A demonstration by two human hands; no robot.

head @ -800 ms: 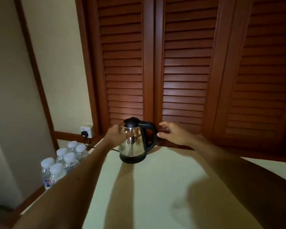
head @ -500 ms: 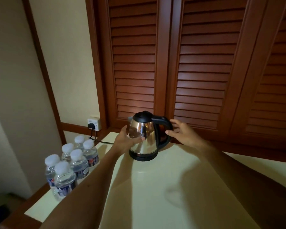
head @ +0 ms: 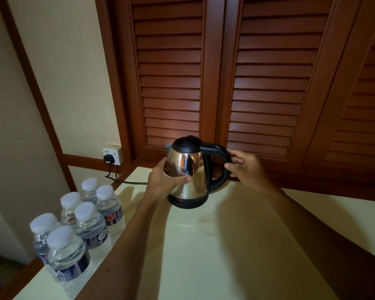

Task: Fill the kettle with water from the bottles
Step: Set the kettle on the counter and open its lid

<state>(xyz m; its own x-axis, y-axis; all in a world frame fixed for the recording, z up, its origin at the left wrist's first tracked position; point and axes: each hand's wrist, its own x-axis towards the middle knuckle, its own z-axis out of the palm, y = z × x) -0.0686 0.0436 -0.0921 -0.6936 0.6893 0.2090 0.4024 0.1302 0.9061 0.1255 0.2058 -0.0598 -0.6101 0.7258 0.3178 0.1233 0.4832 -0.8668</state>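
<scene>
A steel kettle (head: pixel 193 169) with a black lid, handle and base stands upright on the cream table (head: pixel 225 245), its lid closed. My left hand (head: pixel 162 180) cups the kettle's shiny left side, thumb across the front. My right hand (head: pixel 245 167) curls round the black handle on the kettle's right. Several capped water bottles (head: pixel 89 221) stand grouped at the table's near left corner, apart from both hands.
A black cord (head: pixel 126 180) runs along the table from a plug in the wall socket (head: pixel 113 156) at the left. Brown louvred doors (head: pixel 258 83) rise right behind the table. The table's left edge drops beside the bottles.
My right hand has moved from beside the handle onto it and now grips it. The left hand stays on the kettle's side. The view has dropped, showing more bottles.
</scene>
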